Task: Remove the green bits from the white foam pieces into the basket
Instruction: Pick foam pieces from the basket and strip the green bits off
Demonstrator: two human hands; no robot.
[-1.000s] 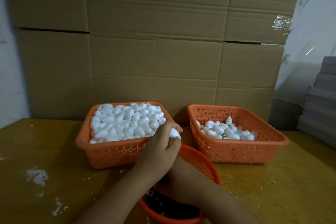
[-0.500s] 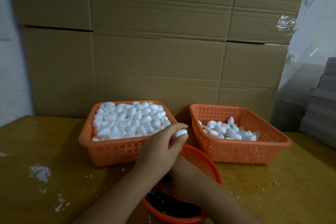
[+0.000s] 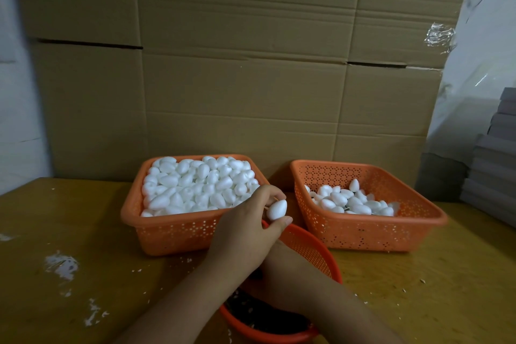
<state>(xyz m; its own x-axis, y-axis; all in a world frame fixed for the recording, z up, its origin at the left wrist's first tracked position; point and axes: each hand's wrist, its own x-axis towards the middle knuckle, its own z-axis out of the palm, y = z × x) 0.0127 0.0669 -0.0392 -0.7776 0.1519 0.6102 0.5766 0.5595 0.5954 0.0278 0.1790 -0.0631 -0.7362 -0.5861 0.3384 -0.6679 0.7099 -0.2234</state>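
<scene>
Left hand holds one white foam piece pinched between thumb and curled fingers, above the gap between the two rectangular baskets and over the far rim of the round orange basket. A thin stick-like bit shows at the piece's left end, against the fingers; colour not resolvable. Right hand: forearm runs under the left wrist into the round basket, the hand itself hidden, so finger state cannot be told. The round basket holds dark debris with white flecks at its near side, probably removed bits. Left rectangular basket is heaped to the rim with foam pieces; right rectangular basket has only a shallow layer on its floor. Judgement: if the full basket is the unprocessed stock and the sparse one the finished pile, the job is at an early stage, most pieces still to do; the frame does not confirm which is which. White crumbs scattered on the yellow table.
</scene>
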